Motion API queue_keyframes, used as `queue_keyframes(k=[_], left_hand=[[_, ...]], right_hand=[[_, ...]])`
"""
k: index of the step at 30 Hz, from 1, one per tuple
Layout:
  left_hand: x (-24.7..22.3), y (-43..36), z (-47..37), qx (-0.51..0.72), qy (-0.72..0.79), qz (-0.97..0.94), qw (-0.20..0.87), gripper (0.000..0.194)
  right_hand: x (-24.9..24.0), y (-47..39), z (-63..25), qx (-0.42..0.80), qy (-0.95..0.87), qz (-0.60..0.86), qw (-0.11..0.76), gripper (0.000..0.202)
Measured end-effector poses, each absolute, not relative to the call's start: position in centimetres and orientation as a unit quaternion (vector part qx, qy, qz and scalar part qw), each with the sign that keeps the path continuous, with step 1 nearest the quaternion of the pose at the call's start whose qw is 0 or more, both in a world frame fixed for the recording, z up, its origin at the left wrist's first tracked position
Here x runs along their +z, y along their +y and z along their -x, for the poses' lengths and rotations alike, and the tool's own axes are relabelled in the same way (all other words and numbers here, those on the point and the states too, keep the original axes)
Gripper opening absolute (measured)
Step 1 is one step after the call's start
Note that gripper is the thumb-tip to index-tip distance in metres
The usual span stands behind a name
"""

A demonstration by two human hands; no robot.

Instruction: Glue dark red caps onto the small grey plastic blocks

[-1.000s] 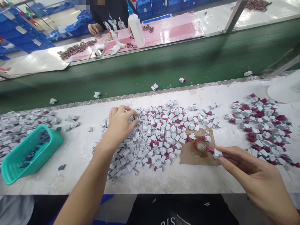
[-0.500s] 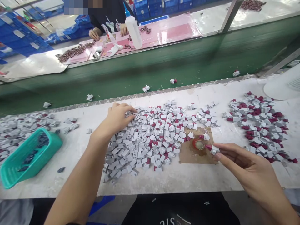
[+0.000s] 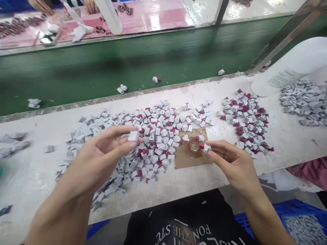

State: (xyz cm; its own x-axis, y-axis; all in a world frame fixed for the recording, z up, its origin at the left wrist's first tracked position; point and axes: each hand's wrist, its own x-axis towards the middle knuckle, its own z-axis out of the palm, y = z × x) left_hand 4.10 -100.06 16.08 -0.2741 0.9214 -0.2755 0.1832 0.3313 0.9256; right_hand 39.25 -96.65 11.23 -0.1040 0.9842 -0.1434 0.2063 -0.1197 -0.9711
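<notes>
My left hand [image 3: 107, 149] pinches a small light-grey plastic block [image 3: 133, 136] between thumb and fingertips, raised over the big pile of grey and dark-red pieces [image 3: 155, 136]. In my right hand [image 3: 230, 160] is a small white-and-red plastic piece [image 3: 206, 147], gripped by thumb and index finger. Its red end points left, towards a small round cap [image 3: 194, 147] that appears to hold liquid. That cap rests on a stained brown cardboard square [image 3: 185, 162]. A few joined pieces lie on the cardboard's upper edge.
A second pile of grey-and-red pieces [image 3: 246, 119] lies to the right, with a large white bottle [image 3: 286, 73] behind it. More grey pieces [image 3: 306, 102] sit at far right. Beyond the green belt [image 3: 102, 64], a co-worker's hands [image 3: 90, 6] show at a pink-covered bench.
My left hand has come away from the pile's far left, nearer to me, with a grey block in its fingers. The right hand still holds its piece by the cap. The view has swung right.
</notes>
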Motion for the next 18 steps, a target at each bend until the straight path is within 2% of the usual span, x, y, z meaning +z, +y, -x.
queue_keyframes(k=[3, 5, 18], left_hand=[[15.1, -101.8, -7.4, 0.390, 0.599, -0.359, 0.601, 0.033], [14.5, -102.4, -9.2, 0.397, 0.573, -0.330, 0.636, 0.031], [12.9, -102.8, -13.7, 0.487, 0.566, -0.267, 0.609, 0.026]], right_hand=[[10.7, -96.9, -39.3, 0.494, -0.566, 0.538, 0.381, 0.016], [10.5, -97.1, -39.3, 0.488, -0.572, 0.538, 0.382, 0.018], [9.6, -97.8, -39.4, 0.502, -0.545, 0.544, 0.395, 0.017]])
